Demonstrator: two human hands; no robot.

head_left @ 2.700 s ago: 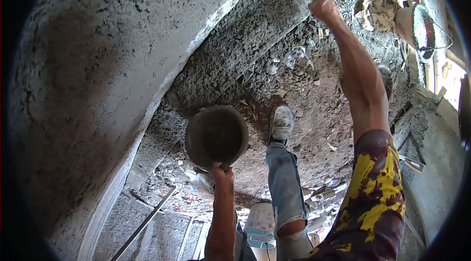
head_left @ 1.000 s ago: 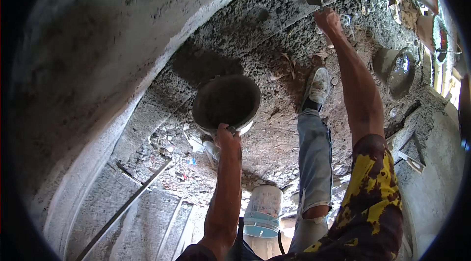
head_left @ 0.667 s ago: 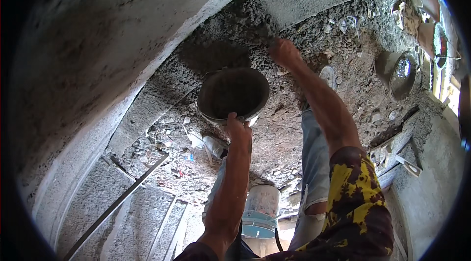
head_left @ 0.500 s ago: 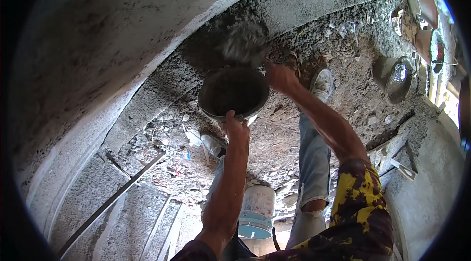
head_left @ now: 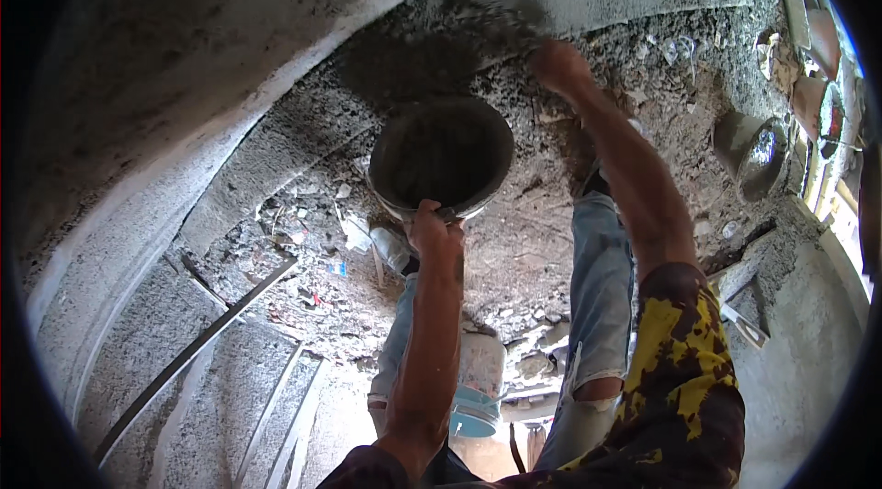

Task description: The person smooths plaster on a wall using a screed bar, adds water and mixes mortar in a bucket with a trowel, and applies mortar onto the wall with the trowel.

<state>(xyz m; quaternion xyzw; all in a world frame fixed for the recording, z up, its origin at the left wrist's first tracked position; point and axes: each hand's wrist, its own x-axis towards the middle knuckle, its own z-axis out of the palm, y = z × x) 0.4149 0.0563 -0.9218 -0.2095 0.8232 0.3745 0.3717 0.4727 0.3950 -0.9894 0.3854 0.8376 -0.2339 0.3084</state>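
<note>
My left hand (head_left: pixel 435 228) is closed on the near rim of a round grey bucket (head_left: pixel 487 193), holding it up tilted so its dark inside shows. What lies at its bottom is too dark to make out. Beyond the bucket, to the right, my right hand (head_left: pixel 560 68) is closed on a trowel (head_left: pixel 510 4), whose blade is smeared by motion close to the rough wall. A dark, wet-looking patch of mortar (head_left: pixel 404 62) covers the wall just left of the blade. The trowel's handle is mostly hidden in my fist.
A second bucket (head_left: pixel 758 153) lies tipped at the right on rubble-strewn ground (head_left: pixel 524 259). A white and blue pail (head_left: pixel 478 379) is between my legs. A long thin bar (head_left: pixel 197 346) leans at the left. A flat tool (head_left: pixel 744 327) rests at the right.
My right hand and the trowel have moved up and to the right along the wall. More of the dark wall patch shows. The bucket stays in my left hand, slightly shifted.
</note>
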